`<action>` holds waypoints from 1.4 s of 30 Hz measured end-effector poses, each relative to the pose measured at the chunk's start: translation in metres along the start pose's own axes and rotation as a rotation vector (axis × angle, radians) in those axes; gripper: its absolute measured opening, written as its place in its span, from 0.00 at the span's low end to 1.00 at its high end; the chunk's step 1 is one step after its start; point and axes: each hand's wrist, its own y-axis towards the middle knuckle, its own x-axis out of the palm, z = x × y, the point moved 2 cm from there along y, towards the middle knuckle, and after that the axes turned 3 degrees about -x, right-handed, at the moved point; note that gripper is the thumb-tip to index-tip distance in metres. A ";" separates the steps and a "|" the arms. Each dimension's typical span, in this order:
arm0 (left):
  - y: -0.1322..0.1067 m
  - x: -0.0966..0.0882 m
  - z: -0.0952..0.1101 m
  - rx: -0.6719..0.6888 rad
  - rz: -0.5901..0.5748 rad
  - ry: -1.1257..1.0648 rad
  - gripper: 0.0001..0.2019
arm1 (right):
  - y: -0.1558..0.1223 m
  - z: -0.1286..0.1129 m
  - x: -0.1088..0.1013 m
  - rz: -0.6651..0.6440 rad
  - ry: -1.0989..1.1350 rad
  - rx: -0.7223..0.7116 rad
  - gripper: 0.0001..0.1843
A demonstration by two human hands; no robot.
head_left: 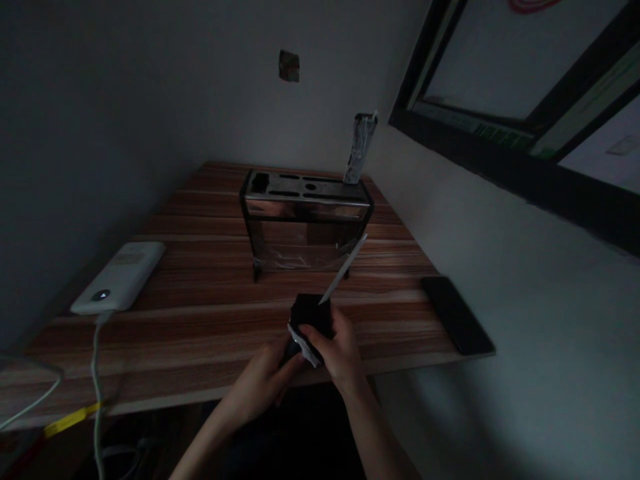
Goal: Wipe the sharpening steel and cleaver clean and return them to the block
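Both my hands are together at the near edge of the table, closed around a black angular object [311,310]. A long, thin pale strip [345,268] sticks up from it, slanting to the right; I cannot tell whether it is a blade. My right hand [337,350] grips the right side, its thumb across the front. My left hand [265,377] holds the lower left part, thumb stretched toward a crumpled whitish piece [304,345] on the object. Just beyond stands a metal-topped rack [307,208] with slots and clear sides. A grey, film-covered upright piece [360,150] rises from its right end.
On the left of the striped wooden table [200,280] lies a white power bank [120,277] with a cable [96,373] hanging over the edge. A black phone [457,315] lies at the right edge. Walls close in behind and right, with a dark-framed window [500,127].
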 end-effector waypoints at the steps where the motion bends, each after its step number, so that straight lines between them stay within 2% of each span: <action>1: 0.000 0.000 0.000 0.002 0.000 0.001 0.19 | -0.001 0.000 0.000 0.003 0.001 -0.001 0.19; 11: 0.000 0.000 0.003 0.047 0.013 0.060 0.17 | -0.002 -0.002 -0.002 0.027 -0.001 -0.021 0.17; 19: 0.000 -0.001 0.005 0.065 -0.024 0.062 0.18 | 0.002 -0.004 -0.010 0.051 -0.018 -0.025 0.16; 29: -0.001 -0.002 0.003 0.093 -0.012 0.034 0.16 | 0.015 -0.006 -0.012 0.050 0.108 0.006 0.17; 37: -0.002 -0.002 0.008 0.072 -0.036 0.070 0.15 | 0.032 -0.023 -0.028 0.137 0.152 -0.017 0.18; 42: -0.003 -0.003 0.008 0.114 -0.038 0.119 0.13 | 0.043 -0.034 -0.045 0.202 0.118 -0.083 0.15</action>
